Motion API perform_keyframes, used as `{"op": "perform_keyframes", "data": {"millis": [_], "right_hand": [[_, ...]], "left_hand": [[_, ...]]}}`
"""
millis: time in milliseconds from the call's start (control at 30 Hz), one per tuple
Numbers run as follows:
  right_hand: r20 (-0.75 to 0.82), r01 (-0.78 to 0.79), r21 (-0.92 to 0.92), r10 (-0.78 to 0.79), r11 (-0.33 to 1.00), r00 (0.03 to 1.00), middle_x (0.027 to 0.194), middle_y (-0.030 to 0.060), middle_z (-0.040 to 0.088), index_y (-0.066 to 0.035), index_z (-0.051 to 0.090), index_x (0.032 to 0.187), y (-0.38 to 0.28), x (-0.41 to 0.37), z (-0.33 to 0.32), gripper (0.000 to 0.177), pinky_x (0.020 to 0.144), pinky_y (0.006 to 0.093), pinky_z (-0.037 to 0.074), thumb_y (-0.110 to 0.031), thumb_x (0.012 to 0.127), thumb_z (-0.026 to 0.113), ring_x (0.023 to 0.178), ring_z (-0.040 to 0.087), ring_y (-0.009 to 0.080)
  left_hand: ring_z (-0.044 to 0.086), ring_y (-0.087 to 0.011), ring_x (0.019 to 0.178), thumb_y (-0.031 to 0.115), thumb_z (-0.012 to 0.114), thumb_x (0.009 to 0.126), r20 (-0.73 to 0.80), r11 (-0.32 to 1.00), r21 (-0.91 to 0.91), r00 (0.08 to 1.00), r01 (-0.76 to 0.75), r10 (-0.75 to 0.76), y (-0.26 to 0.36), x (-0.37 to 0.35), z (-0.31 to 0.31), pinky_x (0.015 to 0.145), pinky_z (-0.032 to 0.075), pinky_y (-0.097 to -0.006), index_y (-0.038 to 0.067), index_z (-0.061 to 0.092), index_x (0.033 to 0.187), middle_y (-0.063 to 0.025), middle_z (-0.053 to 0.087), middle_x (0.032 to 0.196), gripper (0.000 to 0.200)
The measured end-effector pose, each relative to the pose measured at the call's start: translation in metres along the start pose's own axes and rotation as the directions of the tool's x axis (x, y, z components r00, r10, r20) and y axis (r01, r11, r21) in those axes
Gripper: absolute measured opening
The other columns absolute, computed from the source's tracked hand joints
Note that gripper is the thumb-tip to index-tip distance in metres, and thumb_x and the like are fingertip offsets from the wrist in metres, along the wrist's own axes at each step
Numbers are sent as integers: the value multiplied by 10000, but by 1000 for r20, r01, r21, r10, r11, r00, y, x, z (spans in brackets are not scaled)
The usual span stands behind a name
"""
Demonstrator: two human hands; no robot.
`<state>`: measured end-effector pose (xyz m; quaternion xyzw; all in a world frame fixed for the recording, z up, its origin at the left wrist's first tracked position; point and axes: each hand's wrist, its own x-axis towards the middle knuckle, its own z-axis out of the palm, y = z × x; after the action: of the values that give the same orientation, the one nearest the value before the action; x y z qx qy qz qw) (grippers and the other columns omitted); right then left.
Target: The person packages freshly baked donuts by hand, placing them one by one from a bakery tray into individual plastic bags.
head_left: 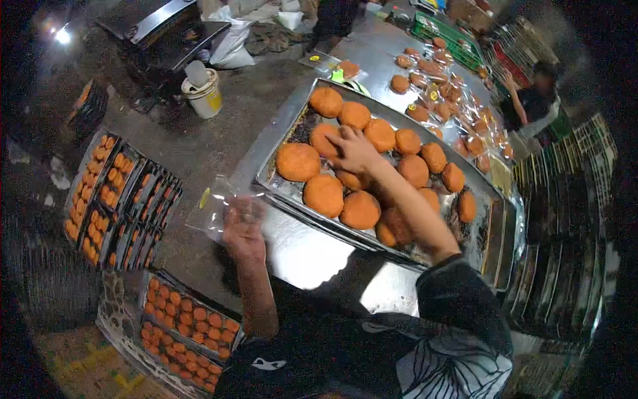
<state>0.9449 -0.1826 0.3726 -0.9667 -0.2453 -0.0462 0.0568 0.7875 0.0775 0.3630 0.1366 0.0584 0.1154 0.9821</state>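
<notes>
My left hand (244, 229), slightly blurred, holds a clear plastic bag (211, 207) with a small yellow label, off the left edge of the table. The hand shows partly through the film. My right hand (353, 151) reaches across a metal baking tray (488, 243) of round, orange-brown buns. Its fingers are on one bun (323, 138) near the tray's far left, gripping its right side. Other buns lie close around it, including a large bun (298, 161) at the left edge. My right forearm covers part of the buns behind it.
Bagged buns (448, 93) are spread over the metal table beyond the tray, near a green crate (448, 40). A person (535, 100) is at the far right. Racked trays of buns (100, 193) stand left, more bun trays (189, 316) below. A white bucket (203, 96) stands on the floor.
</notes>
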Motion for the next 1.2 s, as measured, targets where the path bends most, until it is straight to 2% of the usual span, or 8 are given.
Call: {"op": "perform_keyframes", "data": {"millis": [233,333,433,633,800,833,900,1200], "right_hand": [[170,-496,487,479,719,861,1142,196,434,-138,500,1132,11,-38,-17,525,868,373,389,-300,655,647,1016,455,369],[-610,131,488,230,863,759,1106,172,460,-62,451,1187,-77,-91,-54,677,859,363,375,-149,572,720,1034,439,299],[-599,303,225,-114,926,792,1063,183,502,13,377,1206,-130,-119,-96,758,802,367,423,-110,539,715,929,504,315],[-541,-38,622,464,782,701,1063,206,518,24,292,1259,-141,-173,-78,834,749,378,447,-118,572,743,929,530,332],[-616,-153,542,515,826,596,834,148,597,2,505,1089,-113,-218,-83,467,645,313,487,-78,663,679,738,597,260],[-546,-277,479,530,833,649,668,118,584,-6,610,816,-81,-229,-89,170,564,307,473,-107,685,653,625,590,230],[-608,-355,369,512,859,607,565,137,542,-38,593,679,-35,-227,-144,212,448,334,417,-242,734,580,493,545,268],[-601,-203,540,543,817,586,1132,153,492,-60,533,1059,-70,-331,-45,415,905,420,342,-271,706,590,1083,434,324]], "left_hand": [[259,-303,1213,240,403,798,-47,998,52,998,-38,40,-3,24,42,987,215,-524,-31,172,1287,-165,272,1282,605],[285,-305,1191,242,365,802,-88,988,47,985,-144,148,-17,18,51,986,228,-514,-8,96,1300,-162,253,1280,619],[359,-306,1130,308,384,795,88,982,189,996,17,-34,-58,-18,77,950,296,-481,30,174,1278,-152,283,1266,596],[426,-265,1066,494,426,765,166,884,364,913,294,-373,-109,-81,62,897,356,-423,117,309,1247,-132,435,1150,623],[534,-167,813,343,386,847,119,341,383,320,858,-940,-128,-93,39,784,411,-288,25,464,1056,-87,565,854,389],[533,-183,892,331,378,861,75,228,954,580,196,-811,-141,-114,19,842,383,-292,15,482,1043,-103,577,858,379],[511,-195,980,340,345,876,165,255,814,213,522,-963,-133,-146,65,896,332,-298,3,535,944,-126,584,889,393],[430,-228,1035,458,472,768,445,212,469,-22,857,-895,-201,-215,64,912,301,-376,40,395,1153,-107,480,1079,573]]}}
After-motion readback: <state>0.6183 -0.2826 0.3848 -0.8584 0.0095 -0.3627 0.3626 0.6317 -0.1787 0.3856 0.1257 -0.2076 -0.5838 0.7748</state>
